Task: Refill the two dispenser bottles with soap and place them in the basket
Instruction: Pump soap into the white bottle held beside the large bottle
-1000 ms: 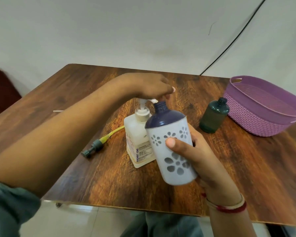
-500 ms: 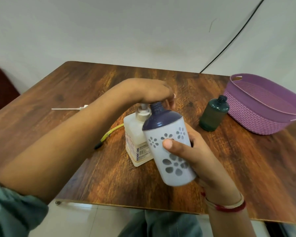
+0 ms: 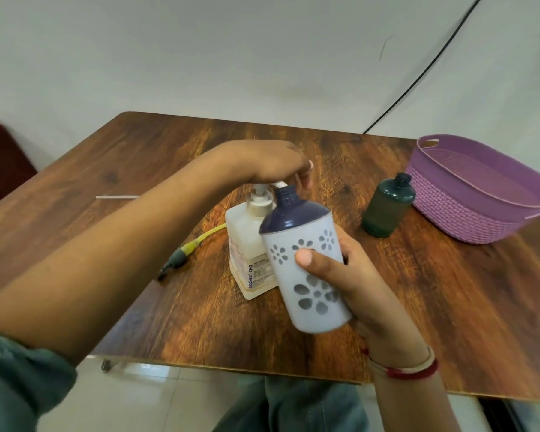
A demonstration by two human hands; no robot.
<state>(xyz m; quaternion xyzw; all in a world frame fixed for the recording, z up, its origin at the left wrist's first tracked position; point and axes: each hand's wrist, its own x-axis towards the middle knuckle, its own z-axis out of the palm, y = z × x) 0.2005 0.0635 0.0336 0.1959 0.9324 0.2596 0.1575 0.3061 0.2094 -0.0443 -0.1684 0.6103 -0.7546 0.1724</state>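
Observation:
My right hand (image 3: 360,285) grips a white dispenser bottle (image 3: 317,310) with flower cut-outs and a navy top. The bottle is tilted, and its open neck sits just under the nozzle of a cream pump soap bottle (image 3: 247,244). That soap bottle stands mid-table, and my left hand (image 3: 272,163) rests palm down on its pump head. A dark green dispenser bottle (image 3: 384,210) stands without its pump, to the right. Just beyond it sits the purple basket (image 3: 468,213), with nothing visible inside.
A loose pump with a yellow tube (image 3: 184,251) lies on the wooden table (image 3: 449,307), left of the soap bottle. Farther left is a thin white tube (image 3: 116,197). A black cable (image 3: 418,76) runs up the wall, and a maroon seat (image 3: 0,160) is at far left.
My left hand pushed the pump head down half a second ago and has come back up, so the nozzle shows again. The white bottle stays at the nozzle in my right hand.

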